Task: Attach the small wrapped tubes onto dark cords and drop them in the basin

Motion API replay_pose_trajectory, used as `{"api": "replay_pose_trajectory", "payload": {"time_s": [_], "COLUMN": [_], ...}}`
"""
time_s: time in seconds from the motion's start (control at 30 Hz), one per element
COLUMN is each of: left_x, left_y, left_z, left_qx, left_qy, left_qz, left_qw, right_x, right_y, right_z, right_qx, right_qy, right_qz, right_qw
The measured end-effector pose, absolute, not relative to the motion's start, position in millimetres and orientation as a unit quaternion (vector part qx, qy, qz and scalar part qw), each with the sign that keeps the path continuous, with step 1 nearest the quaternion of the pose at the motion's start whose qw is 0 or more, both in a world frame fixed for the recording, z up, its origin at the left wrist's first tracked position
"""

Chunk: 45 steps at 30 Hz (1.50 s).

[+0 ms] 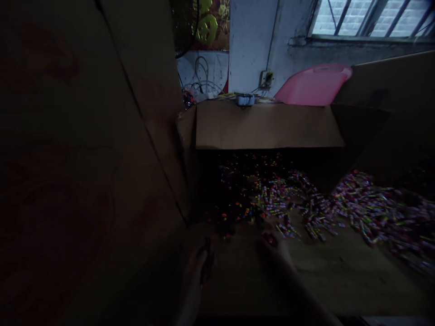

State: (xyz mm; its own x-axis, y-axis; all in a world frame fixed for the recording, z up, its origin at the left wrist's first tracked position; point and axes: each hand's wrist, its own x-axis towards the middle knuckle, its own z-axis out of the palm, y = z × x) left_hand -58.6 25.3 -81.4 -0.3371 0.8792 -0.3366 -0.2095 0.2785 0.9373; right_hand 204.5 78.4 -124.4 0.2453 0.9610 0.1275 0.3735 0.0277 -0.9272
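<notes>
In dim light my left hand is above the near part of the wooden table, closed around a dark object whose kind I cannot make out. My right hand is to its right, fingers curled about a small reddish thing, too dark to name. Just beyond my right hand lies a spread of small pink, white and yellow stick-like pieces. Farther left, small orange and green bits are scattered in the shadow in front of a cardboard box flap.
A tall cardboard wall stands close on the left. The box flap hangs across the back, with a pink plastic basin behind it. More stick-like pieces heap up on the right of the wooden tabletop. A barred window is upper right.
</notes>
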Motion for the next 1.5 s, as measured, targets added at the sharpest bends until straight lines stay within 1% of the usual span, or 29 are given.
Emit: {"api": "replay_pose_trajectory", "payload": {"time_s": [0.13,0.2,0.33,0.43,0.5,0.6,0.7,0.77,0.87,0.9,0.97,1.07,1.3,1.5], "left_x": [-63.0,-60.9,-49.1,-41.0,-37.4,-34.5,-35.9,-38.5,-40.4,-39.9,-37.2,-31.7,-25.8,-20.5], "left_y": [22.3,24.0,25.4,21.0,18.1,18.8,25.6,31.1,36.8,37.8,38.5,38.3,42.7,47.0], "left_z": [-73.7,-75.1,-76.7,-72.0,-67.6,-63.4,-65.2,-69.3,-74.2,-74.2,-71.4,-63.0,-51.6,-50.3], "left_qx": [0.322,0.343,0.407,0.473,0.516,0.562,0.605,0.643,0.704,0.721,0.745,0.767,0.791,0.811], "left_qy": [0.666,0.673,0.631,0.604,0.584,0.56,0.555,0.548,0.518,0.507,0.495,0.484,0.475,0.49], "left_qz": [0.461,0.462,0.49,0.462,0.443,0.435,0.436,0.42,0.381,0.367,0.342,0.31,0.283,0.228], "left_qw": [0.49,0.465,0.443,0.445,0.444,0.426,0.369,0.333,0.303,0.297,0.288,0.284,0.261,0.226], "right_x": [203.7,209.6,221.6,217.2,209.8,202.3,202.5,202.3,194.1,189.4,179.6,169.2,168.9,173.4], "right_y": [88.3,109.3,173.8,211.2,221.4,214.3,181.4,147.5,94.2,80.2,61.8,54.6,56.2,54.6], "right_z": [-118.2,-108.1,-84.9,-75.1,-69.9,-60.3,-53.0,-52.9,-60.2,-63.5,-69.1,-70.3,-57.7,-72.8], "right_qx": [-0.639,-0.662,-0.722,-0.749,-0.755,-0.742,-0.695,-0.653,-0.577,-0.54,-0.495,-0.478,-0.463,-0.471], "right_qy": [-0.579,-0.577,-0.552,-0.544,-0.54,-0.546,-0.571,-0.593,-0.625,-0.632,-0.642,-0.662,-0.659,-0.66], "right_qz": [0.253,0.236,0.22,0.235,0.244,0.254,0.29,0.337,0.428,0.465,0.489,0.467,0.476,0.44], "right_qw": [0.438,0.416,0.353,0.298,0.282,0.295,0.326,0.329,0.305,0.306,0.322,0.341,0.353,0.385]}}
